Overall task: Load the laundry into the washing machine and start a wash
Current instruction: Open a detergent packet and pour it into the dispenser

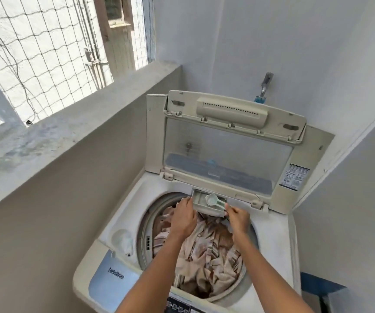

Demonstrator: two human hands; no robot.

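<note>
A cream top-loading washing machine (123,218) stands with its lid (227,154) raised against the wall. Beige and brown striped laundry (209,256) fills the drum. At the drum's far rim the detergent drawer (206,204) is pulled out, and a white plastic scoop (213,199) lies in it. My left hand (183,219) holds the drawer's left front corner. My right hand (238,219) pinches its right front corner. Both forearms reach over the laundry.
The control panel (179,307) runs along the machine's near edge. A concrete ledge (58,136) with a netted window (46,53) is on the left. A tap (264,86) sticks out of the wall behind the lid. A blue object (317,288) sits at the lower right.
</note>
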